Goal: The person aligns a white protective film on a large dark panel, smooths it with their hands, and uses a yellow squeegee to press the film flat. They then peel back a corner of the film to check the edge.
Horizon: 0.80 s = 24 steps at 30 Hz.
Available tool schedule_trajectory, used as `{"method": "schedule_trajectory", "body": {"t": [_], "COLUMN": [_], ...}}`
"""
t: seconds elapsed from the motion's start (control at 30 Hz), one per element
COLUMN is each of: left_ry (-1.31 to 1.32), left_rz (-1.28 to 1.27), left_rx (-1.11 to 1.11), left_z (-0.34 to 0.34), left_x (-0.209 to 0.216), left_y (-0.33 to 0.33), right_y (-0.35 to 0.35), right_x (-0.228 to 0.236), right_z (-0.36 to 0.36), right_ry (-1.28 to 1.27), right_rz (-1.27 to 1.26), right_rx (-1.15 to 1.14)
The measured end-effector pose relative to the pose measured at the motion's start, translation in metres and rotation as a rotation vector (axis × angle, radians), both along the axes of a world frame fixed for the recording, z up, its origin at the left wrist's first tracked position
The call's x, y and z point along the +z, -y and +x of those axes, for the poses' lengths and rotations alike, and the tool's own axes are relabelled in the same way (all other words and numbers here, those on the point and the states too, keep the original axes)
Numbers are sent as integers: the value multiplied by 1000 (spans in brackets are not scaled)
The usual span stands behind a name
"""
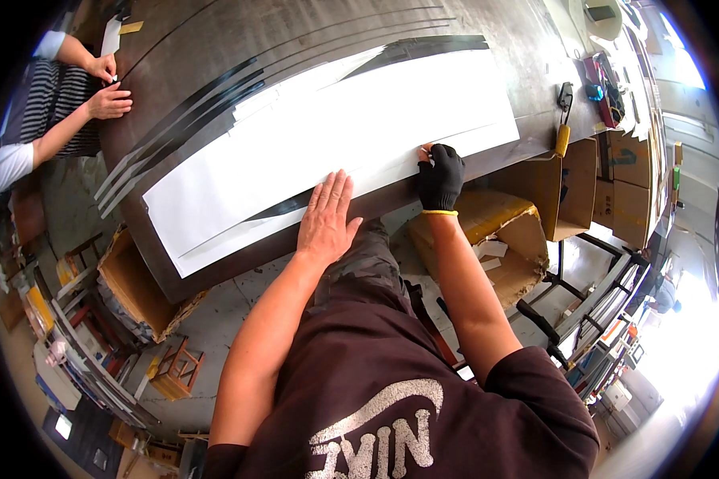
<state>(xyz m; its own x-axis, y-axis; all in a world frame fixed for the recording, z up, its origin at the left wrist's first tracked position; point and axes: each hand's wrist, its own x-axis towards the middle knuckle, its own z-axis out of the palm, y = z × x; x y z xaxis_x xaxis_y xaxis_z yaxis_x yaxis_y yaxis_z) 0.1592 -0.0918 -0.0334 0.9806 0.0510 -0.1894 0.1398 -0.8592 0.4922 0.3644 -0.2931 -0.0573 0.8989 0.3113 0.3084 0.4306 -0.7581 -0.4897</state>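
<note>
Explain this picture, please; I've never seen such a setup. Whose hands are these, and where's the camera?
There is no machine: a person works by hand. This single picture comes from a wide fisheye camera on that person's head, looking down, so straight edges bend. The left hand is bare, its fingers extended over long white sheets. The right hand, in a black glove, is curled at their near edge; whether it grips anything is hard to tell. Dark strips lie beyond the sheets on the dark table. The hands at upper left are someone else's.
</note>
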Motion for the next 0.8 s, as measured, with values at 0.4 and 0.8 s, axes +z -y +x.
{"method": "schedule_trajectory", "body": {"t": [0.4,0.8], "left_ry": [28,252], "left_rz": [-7,-616], "left_rx": [14,388], "left_z": [0,-1], "left_x": [1,6], "left_y": [1,-10], "right_y": [-4,-52], "right_x": [11,45], "right_z": [13,-112], "right_ry": [-17,-413], "right_rz": [-442,-178], "right_rx": [87,283]}}
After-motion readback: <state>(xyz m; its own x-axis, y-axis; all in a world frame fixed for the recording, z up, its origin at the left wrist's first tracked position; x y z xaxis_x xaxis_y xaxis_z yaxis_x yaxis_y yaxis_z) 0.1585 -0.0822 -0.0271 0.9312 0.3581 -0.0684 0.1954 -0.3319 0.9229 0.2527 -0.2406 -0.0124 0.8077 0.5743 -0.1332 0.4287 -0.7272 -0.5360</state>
